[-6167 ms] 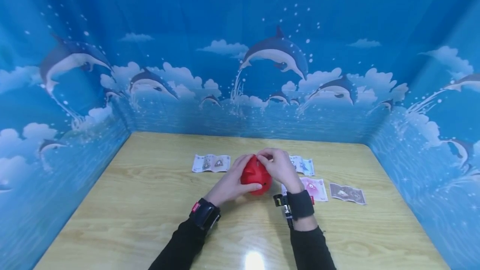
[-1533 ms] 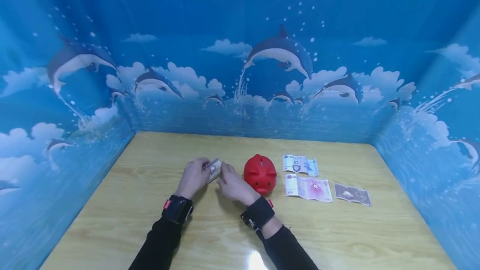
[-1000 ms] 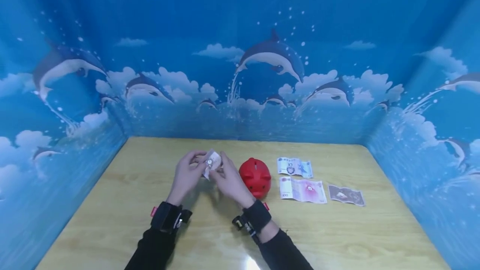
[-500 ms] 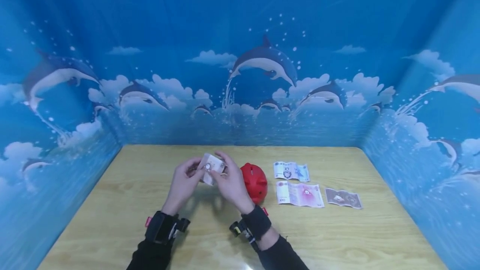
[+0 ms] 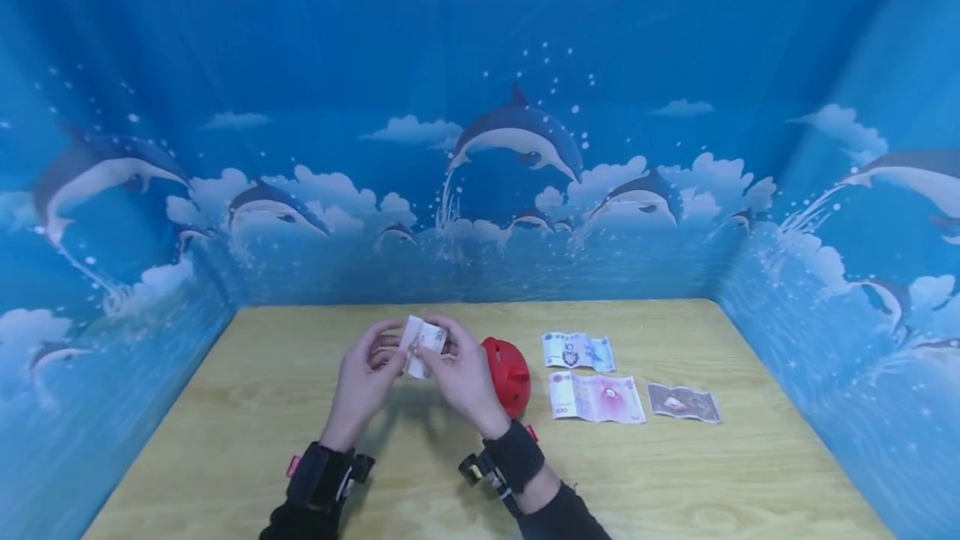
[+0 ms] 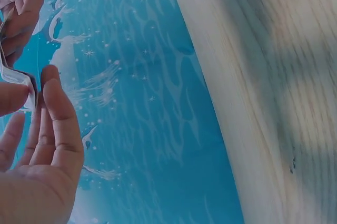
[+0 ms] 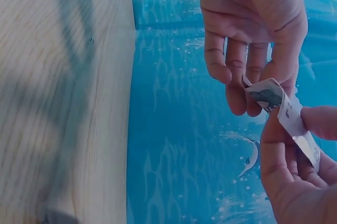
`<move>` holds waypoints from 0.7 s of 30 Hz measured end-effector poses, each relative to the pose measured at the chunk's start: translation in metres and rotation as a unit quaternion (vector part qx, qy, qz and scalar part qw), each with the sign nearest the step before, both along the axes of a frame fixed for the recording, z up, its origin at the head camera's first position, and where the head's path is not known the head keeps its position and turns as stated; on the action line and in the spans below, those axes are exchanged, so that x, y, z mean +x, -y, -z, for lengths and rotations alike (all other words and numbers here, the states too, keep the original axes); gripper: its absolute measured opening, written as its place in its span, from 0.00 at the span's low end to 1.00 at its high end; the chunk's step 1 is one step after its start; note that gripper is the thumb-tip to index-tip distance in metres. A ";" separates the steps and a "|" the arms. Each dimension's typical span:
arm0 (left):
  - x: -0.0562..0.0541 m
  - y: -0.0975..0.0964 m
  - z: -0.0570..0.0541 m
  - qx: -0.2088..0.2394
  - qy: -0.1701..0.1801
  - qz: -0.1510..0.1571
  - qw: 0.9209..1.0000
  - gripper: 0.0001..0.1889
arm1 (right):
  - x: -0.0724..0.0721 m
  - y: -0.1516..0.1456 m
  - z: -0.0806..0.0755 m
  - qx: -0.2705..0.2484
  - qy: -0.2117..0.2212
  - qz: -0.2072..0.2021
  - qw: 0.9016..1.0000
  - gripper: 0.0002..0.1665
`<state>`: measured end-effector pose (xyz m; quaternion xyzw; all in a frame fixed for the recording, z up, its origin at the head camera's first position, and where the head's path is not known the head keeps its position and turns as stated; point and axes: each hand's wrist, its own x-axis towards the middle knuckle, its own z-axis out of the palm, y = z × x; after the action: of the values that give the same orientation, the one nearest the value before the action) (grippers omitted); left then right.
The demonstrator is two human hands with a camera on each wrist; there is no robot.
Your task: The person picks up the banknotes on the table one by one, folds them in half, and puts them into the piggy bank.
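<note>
A pale, creased banknote (image 5: 420, 347) is held up between both hands, left of a red piggy bank (image 5: 510, 377). My left hand (image 5: 365, 377) pinches its left side between thumb and fingers. From the other side, my right hand (image 5: 467, 373) grips the note, thumb on the front and fingers behind. Seen from the right wrist, the banknote (image 7: 287, 116) is bent along a fold, with dark print inside. In the left wrist view, the note (image 6: 21, 81) shows nearly edge-on at the left hand (image 6: 50, 150). The right hand partly hides the piggy bank.
Right of the piggy bank lie a blue banknote (image 5: 577, 352), a pink banknote (image 5: 597, 397) and a small grey-brown banknote (image 5: 683, 402). They rest flat on the wooden table (image 5: 675, 482). A blue dolphin-print curtain (image 5: 360, 265) encloses the table's back and sides.
Earlier both hands were at the piggy bank and the note lay on the table. Since then they have taken the note up, turned it and folded it. The head view has tilted upward.
</note>
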<state>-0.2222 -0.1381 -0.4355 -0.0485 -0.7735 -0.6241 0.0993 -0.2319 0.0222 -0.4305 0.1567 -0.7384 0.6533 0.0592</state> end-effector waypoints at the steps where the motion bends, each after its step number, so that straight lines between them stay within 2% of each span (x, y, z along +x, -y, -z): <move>1: 0.000 0.000 0.001 -0.006 -0.004 -0.005 1.000 0.18 | 0.000 0.000 0.000 0.000 -0.001 0.001 1.000 0.24; 6: 0.001 -0.002 0.005 -0.054 -0.027 -0.015 0.998 0.16 | 0.001 -0.001 0.000 0.008 -0.001 0.014 1.000 0.21; 7: 0.005 -0.003 0.001 -0.061 -0.024 -0.016 0.998 0.17 | 0.002 0.000 0.000 0.008 0.001 0.012 1.000 0.21; 12: 0.009 -0.001 0.003 -0.088 -0.040 -0.014 0.995 0.20 | 0.003 0.002 0.001 -0.010 0.008 -0.017 1.000 0.21; 15: 0.006 -0.001 0.008 -0.106 -0.059 -0.011 0.993 0.20 | 0.002 0.002 0.000 -0.014 0.005 -0.026 1.000 0.21; 18: 0.005 -0.003 0.007 -0.105 -0.058 -0.001 0.993 0.21 | 0.002 0.000 -0.002 -0.012 -0.001 -0.023 1.000 0.20; 21: 0.002 -0.006 0.007 -0.099 -0.044 0.008 0.994 0.23 | 0.001 -0.003 -0.002 -0.002 -0.002 -0.014 1.000 0.20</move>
<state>-0.2205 -0.1320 -0.4424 -0.0915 -0.8261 -0.5423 0.1225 -0.2305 0.0249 -0.4287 0.1677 -0.7347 0.6553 0.0519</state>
